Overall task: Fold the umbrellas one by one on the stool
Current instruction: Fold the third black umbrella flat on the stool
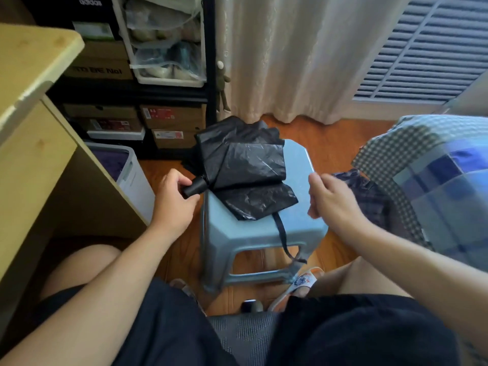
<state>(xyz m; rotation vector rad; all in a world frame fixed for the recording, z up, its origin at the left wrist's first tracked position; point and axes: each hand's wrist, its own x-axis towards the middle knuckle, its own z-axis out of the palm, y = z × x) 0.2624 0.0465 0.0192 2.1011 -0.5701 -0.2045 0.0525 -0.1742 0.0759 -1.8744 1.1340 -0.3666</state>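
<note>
- We see 1 black umbrella [245,165] on 1 stool [298,165].
- Our left hand [175,199] grips its handle [195,186].
- Our right hand [330,199] hovers loosely curled, holding nothing.

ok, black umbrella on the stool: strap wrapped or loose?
Loose. The strap hangs off the stool's front edge, and the black umbrella's canopy lies in slack folds; left hand holds its handle.
</note>
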